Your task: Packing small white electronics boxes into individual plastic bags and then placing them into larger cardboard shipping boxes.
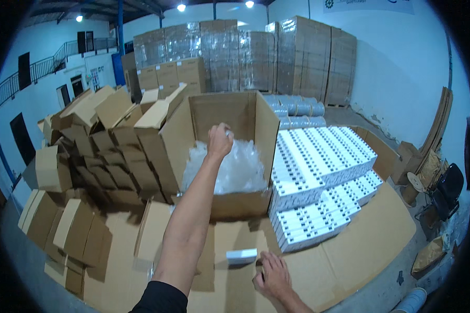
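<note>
Small white box (241,256) lying on cardboard (324,274); translucent plastic pieces (241,169) heaped in open carton (240,207).

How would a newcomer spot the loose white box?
Find the big open carton at centre. Below it in the picture, just left of the right hand, lies the white box. It lies alone, apart from the white stack farther right.

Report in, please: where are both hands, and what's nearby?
Left hand inside open carton, at the translucent plastic; grip unclear. Right hand low, empty, just right of small white box. Stacked white boxes beyond it.
</note>
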